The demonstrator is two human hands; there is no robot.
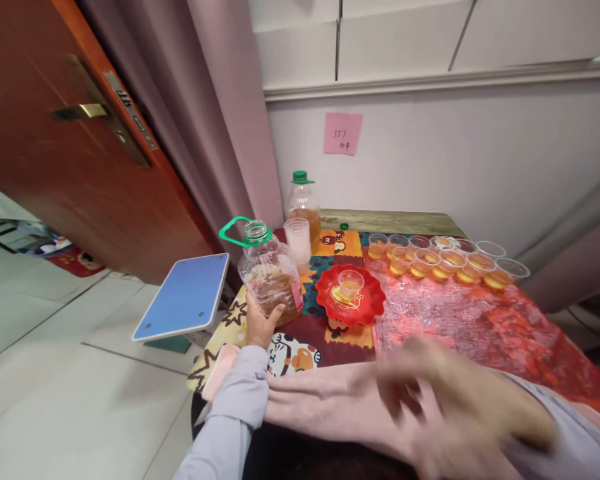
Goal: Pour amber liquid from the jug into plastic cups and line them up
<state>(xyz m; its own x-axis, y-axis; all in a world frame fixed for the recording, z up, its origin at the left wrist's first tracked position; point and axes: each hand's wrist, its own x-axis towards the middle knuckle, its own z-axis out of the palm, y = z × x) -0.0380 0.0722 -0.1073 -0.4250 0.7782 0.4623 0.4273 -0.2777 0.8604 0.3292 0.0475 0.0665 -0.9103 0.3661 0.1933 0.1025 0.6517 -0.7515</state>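
Observation:
A clear plastic jug (273,283) with a green handle ring and no cap stands tilted on the table, with amber liquid in its lower part. My left hand (264,321) is wrapped around its lower side. My right hand (445,393) is smeared by motion over the front of the table, above the pink cloth (325,400); its fingers look bent, but I cannot make out anything in them. In front of it lies a red scalloped plate (325,308) bearing one plastic cup (351,285) with a little yellow liquid.
Several cups of amber liquid (447,263) stand in rows at the back right. Behind the jug are a stack of cups (298,241) and a second, green-capped jug (305,207). A loose green cap (345,227) lies near the wall. A blue board (185,293) is at the left.

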